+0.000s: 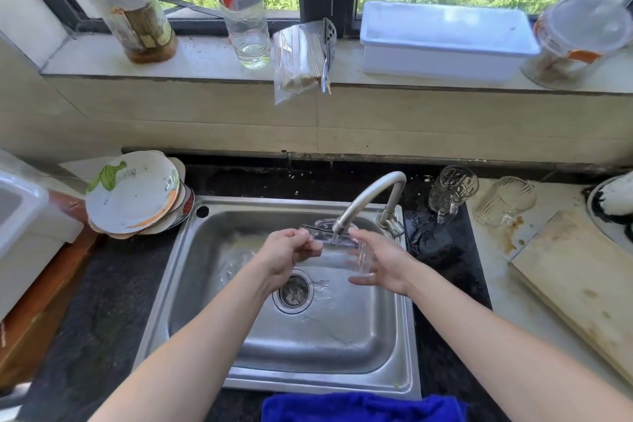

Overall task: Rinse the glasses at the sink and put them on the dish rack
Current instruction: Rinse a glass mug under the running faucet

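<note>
A clear glass lies sideways over the steel sink, just under the spout of the faucet. My left hand pinches its near-left edge. My right hand cups its other end with the fingers spread. Water wets the basin around the drain. Two more clear glass mugs rest on the counter to the right of the faucet, apart from both hands.
A stack of dirty plates leans at the sink's back-left corner. A white plastic bin stands far left. A wooden cutting board lies at right. A blue cloth hangs at the front edge. Bottles and a white box line the windowsill.
</note>
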